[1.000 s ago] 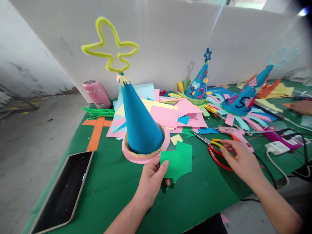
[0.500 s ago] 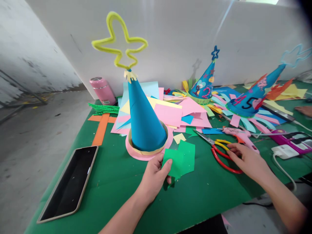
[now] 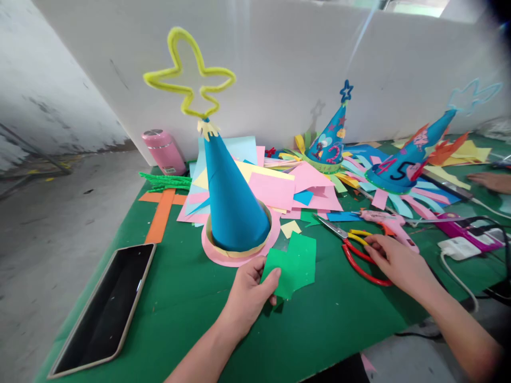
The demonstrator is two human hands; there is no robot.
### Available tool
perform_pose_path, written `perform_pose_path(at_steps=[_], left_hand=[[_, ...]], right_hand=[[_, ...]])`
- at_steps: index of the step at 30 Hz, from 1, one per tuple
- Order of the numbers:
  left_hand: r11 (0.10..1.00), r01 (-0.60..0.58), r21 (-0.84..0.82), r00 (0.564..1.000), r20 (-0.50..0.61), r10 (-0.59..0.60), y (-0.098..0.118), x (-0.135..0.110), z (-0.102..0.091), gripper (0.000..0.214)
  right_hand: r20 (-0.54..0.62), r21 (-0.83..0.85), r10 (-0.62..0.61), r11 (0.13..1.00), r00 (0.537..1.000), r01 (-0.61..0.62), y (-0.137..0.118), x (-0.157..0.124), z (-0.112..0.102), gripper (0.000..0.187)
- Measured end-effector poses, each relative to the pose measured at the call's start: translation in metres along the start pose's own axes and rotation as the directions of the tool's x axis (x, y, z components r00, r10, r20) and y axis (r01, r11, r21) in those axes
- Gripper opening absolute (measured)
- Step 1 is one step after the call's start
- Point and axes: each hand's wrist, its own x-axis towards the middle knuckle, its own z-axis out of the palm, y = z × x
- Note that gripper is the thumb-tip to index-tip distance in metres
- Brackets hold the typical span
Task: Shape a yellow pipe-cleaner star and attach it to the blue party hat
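My left hand [image 3: 249,290] pinches a notched piece of green paper [image 3: 300,260] between thumb and fingers, just above the table. My right hand [image 3: 393,260] has its fingers closed at the yellow and red handles of the scissors [image 3: 346,236], which lie on the table with blades slightly apart and pointing to the far left. Just beyond my left hand stands a blue paper cone hat [image 3: 235,197] on a pink brim [image 3: 209,250]. A yellow pipe-cleaner star [image 3: 202,72] tops the cone.
A phone [image 3: 106,306] lies at left, below orange paper strips [image 3: 162,215] and green pipe cleaners [image 3: 165,182]. Behind are a pink bottle [image 3: 164,151], coloured paper [image 3: 273,189] and two decorated hats [image 3: 329,141]. At right: a pink glue gun [image 3: 393,223], power strip [image 3: 489,236] and another person's hand [image 3: 491,182].
The view has shifted slightly, so everything sits a little further left and lower. Both hands keep the same places on the green paper and the scissors.
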Motion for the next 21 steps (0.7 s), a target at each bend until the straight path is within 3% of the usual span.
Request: perform_pose_path(at_steps=[5, 21], left_hand=[[1.0, -0.023, -0.003, 1.0, -0.021, 0.023, -0.0012, 0.0006, -0.0011, 0.017], [0.959, -0.055, -0.278, 0.981, -0.192, 0.001, 0.0035, 0.0024, -0.0037, 0.012]], right_hand=[[-0.005, 0.034, 0.022, 0.999, 1.0, -0.022, 0.0002, 0.0, 0.0003, 0.023], [-0.003, 0.057, 0.053, 0.997, 0.999, -0.053, 0.0009, -0.0002, 0.0022, 0.022]])
